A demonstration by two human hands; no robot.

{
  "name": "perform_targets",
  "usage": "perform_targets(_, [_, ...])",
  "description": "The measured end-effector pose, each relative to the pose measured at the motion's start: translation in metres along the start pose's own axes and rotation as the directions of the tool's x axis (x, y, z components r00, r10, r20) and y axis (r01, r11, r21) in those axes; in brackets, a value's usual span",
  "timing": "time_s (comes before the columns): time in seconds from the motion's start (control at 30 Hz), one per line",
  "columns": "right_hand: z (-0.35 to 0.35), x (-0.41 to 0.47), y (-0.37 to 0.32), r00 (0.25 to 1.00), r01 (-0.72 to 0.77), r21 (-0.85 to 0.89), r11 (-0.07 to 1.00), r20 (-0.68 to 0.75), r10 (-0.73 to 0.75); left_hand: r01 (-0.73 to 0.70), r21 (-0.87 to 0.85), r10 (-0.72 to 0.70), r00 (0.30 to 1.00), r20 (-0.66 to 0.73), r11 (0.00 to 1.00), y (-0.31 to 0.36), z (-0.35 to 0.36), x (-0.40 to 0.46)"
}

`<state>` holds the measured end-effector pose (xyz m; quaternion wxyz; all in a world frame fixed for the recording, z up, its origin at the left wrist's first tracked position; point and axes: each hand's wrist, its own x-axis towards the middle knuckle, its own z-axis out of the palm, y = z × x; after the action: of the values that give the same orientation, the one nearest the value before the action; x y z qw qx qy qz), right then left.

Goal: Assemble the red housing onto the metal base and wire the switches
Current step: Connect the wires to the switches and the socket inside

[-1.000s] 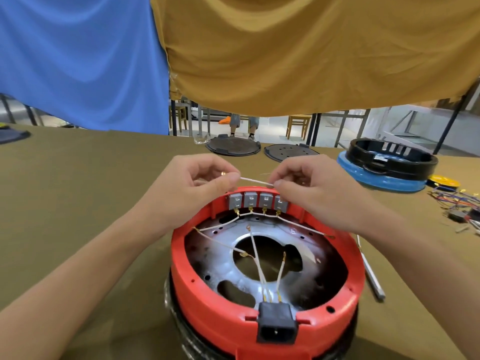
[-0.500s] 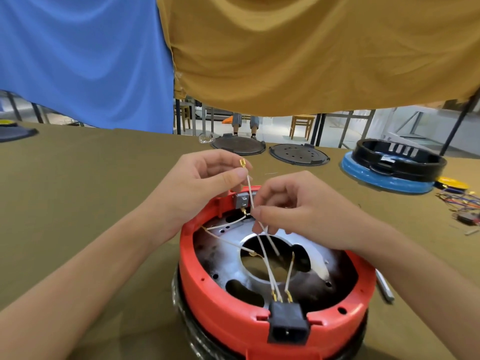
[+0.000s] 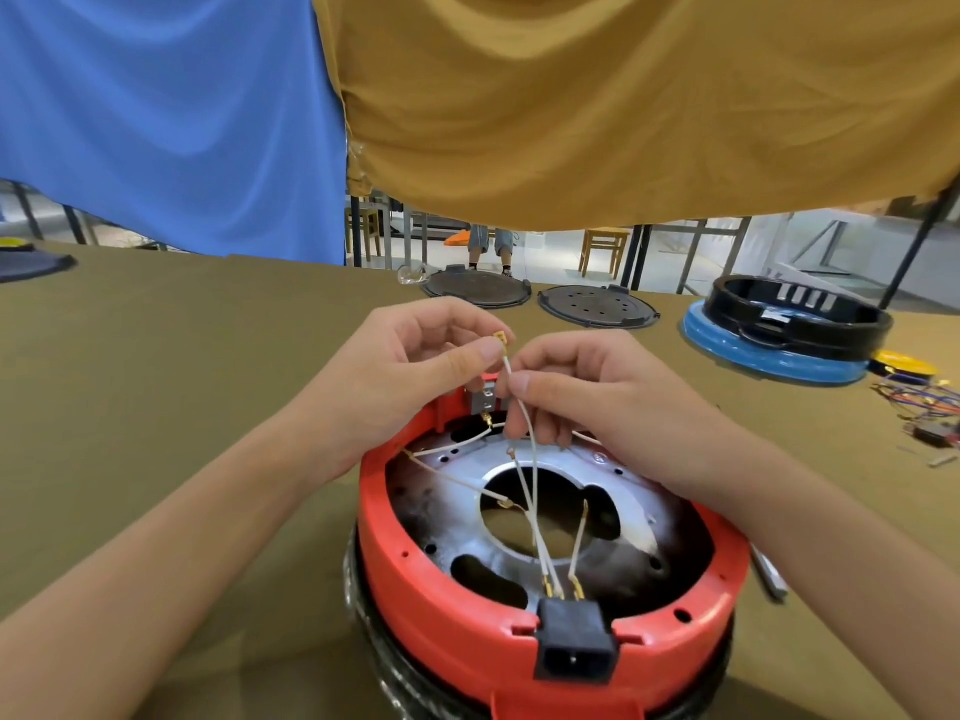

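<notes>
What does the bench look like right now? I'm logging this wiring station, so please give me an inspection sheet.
Surface: olive-brown cloth-covered table.
Job's things: red housing sits on the metal base; black socket at its near rim; grey switches at the far rim, mostly hidden by the hands.
Clutter: two dark round plates; black ring on a blue base; metal tool by the housing.
Grips: left hand pinches the brass terminal of a white wire; right hand pinches the same wire lower down.
Cables: white wires run from the socket; coloured wire bundle far right.
Surroundings: blue and mustard cloths hang behind; stools, a person's legs beyond.
</notes>
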<state>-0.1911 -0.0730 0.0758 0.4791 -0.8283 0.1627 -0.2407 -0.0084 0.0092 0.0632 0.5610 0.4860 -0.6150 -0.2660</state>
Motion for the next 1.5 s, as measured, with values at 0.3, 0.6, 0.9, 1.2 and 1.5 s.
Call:
perform_targets(0.3, [0.002,-0.003,-0.002,0.992,0.07,0.074,0.995,-0.106,-0.062,0.022,-0.207,-0.062,0.98,-0.187,0.978,0.004,-0.012,0.006])
perform_targets(0.6, [0.003,-0.002,0.0,0.985,0.017,-0.029,0.999,-0.17,-0.021,0.192,0.043,-0.187,0.978,-0.088,0.981,-0.001,0.002,0.001])
perform_targets(0.9, [0.003,0.002,0.004,0.973,-0.055,-0.102,0.993,-0.229,0.031,0.114,0.307,-0.095,0.993,-0.075,0.945,0.0,0.004,0.001])
perform_targets(1.2, [-0.011,0.002,0.005,0.905,-0.138,-0.081,0.987,-0.416,0.093,0.171,0.382,-0.174,0.984,-0.025,0.908,-0.01,-0.007,0.003])
perform_targets(1.5, [-0.028,-0.004,0.002,0.87,-0.338,0.08,0.938,-0.352,0.344,0.278,0.527,-0.295,0.954,-0.053,0.803,-0.011,-0.012,0.004])
